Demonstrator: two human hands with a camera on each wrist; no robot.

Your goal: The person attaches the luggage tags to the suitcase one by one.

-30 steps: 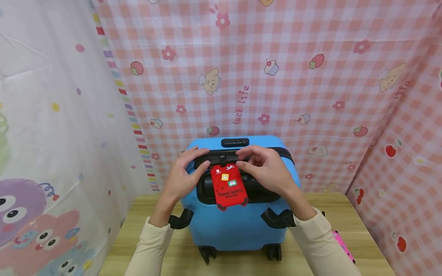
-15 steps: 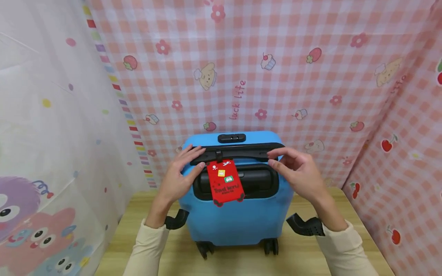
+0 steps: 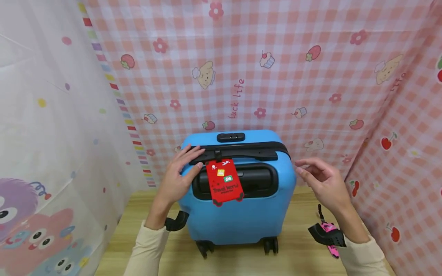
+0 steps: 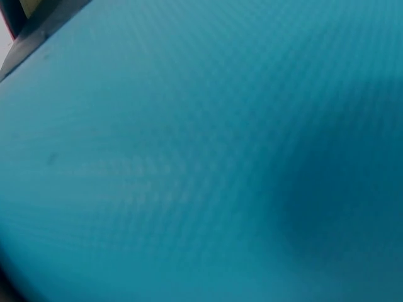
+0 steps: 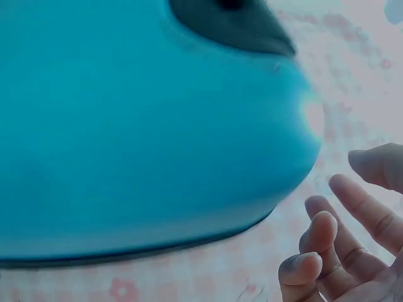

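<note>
A blue suitcase (image 3: 238,220) stands upright on its wheels, and its black carry handle (image 3: 241,155) runs across the top edge. From the handle hangs a red luggage tag (image 3: 225,182) printed "Travel World", its strap looped round the handle. My left hand (image 3: 177,176) rests on the handle's left end, fingers laid straight over the top and thumb near the tag's upper corner. Off the suitcase's right side, my right hand (image 3: 324,182) is in the air with fingers loosely bent and nothing in them. The right wrist view shows these fingers (image 5: 362,204) apart from the blue shell.
A pink luggage tag (image 3: 333,251) with a black strap lies on the wooden table (image 3: 297,253), partly hidden by my right wrist. Behind the suitcase hangs a pink checked cloth (image 3: 290,88); a white printed curtain (image 3: 45,126) hangs on the left.
My right hand has moved right, from beside the red tag along the handle and off the suitcase. The left hand has stayed at the handle. The pink tag shows more now.
</note>
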